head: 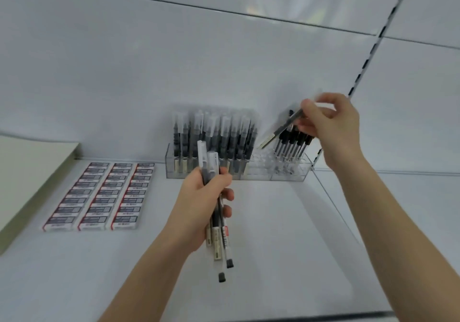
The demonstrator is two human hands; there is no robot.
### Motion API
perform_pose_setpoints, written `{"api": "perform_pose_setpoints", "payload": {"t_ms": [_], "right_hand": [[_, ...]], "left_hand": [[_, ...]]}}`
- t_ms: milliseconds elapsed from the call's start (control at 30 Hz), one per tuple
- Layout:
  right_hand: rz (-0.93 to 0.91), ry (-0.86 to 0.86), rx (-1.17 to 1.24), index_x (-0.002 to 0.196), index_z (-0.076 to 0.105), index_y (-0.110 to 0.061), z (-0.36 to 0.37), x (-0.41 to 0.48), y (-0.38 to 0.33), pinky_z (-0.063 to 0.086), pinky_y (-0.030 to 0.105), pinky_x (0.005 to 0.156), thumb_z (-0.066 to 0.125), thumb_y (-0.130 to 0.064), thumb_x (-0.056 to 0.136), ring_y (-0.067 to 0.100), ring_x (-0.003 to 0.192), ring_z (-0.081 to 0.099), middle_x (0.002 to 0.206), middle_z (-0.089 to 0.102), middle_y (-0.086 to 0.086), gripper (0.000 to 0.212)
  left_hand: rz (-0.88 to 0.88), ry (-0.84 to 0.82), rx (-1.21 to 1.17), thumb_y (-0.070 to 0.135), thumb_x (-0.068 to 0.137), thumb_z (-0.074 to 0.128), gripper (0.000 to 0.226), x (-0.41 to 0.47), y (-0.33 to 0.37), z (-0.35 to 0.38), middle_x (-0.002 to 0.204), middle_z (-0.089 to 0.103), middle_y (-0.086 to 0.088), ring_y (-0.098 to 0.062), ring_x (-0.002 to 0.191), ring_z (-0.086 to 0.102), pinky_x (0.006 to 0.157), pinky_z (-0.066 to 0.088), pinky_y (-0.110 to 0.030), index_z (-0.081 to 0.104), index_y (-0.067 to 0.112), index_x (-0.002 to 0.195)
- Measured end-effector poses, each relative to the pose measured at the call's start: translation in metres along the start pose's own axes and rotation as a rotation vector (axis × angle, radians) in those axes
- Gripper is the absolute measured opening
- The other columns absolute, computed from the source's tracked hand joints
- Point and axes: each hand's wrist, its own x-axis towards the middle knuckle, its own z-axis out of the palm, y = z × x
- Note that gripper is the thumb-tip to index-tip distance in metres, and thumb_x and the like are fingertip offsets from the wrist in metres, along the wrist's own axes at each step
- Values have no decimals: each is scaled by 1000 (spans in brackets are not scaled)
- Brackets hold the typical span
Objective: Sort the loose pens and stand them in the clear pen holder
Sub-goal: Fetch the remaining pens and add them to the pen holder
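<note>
1. The left hand (199,207) is curled round a bundle of pens (219,237), held near the middle of the scene above the white shelf (273,234). The capped ends stick up past the fingers and the dark tips hang below the palm.
2. The right hand (333,125) pinches a single pen (281,129) between thumb and fingers. This pen is tilted, its lower end pointing down and left towards the middle of the holder.
3. The clear pen holder (286,172) stands at the far edge of the shelf, against the back wall.
4. Its left part is packed with upright capped pens (224,132). A smaller row of black-gripped pens (291,145) stands in the right part, just below the right hand.
5. Rows of small boxes (104,194) lie flat on the shelf to the left of the holder.
6. A pale stack of paper (29,172) lies further left, beside the boxes.
7. A slotted rail (368,60) runs up the wall on the right.
</note>
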Motion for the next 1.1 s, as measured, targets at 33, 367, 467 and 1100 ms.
{"api": "perform_pose_setpoints", "payload": {"t_ms": [33, 367, 467, 1100], "right_hand": [[-63, 20, -70, 84, 51, -24, 1, 6, 2, 58, 30, 65, 64, -15, 85, 15, 61, 67, 61, 68, -2, 16], [-261, -212, -386, 95, 49, -18, 37, 39, 31, 49, 15, 63, 59, -16, 88, -6, 52, 58, 74, 63, 5, 13], [-257, -268, -374, 94, 49, -17, 37, 43, 28, 52, 24, 69, 59, -14, 89, -5, 52, 59, 69, 62, -1, 12], [89, -677, -187, 83, 70, -22, 5, -29, 14, 55, 20, 71, 62, -35, 84, 5, 79, 69, 78, 73, -7, 15]], "left_hand": [[-1, 12, 11, 4, 88, 54, 8, 1, -1, -1, 66, 52, -5, -12, 54, 50, 42, 41, -23, 56, 9, 93], [100, 34, 28, 11, 88, 57, 16, 0, -3, 4, 68, 71, -1, -11, 61, 68, 48, 51, -20, 61, 6, 102], [93, 38, 43, 14, 88, 57, 21, -1, -3, 6, 79, 74, -4, -14, 64, 70, 49, 52, -21, 58, 2, 105], [131, 13, -20, 11, 86, 58, 13, 1, -8, 31, 68, 71, -3, -12, 61, 69, 48, 53, -23, 60, 1, 94]]}}
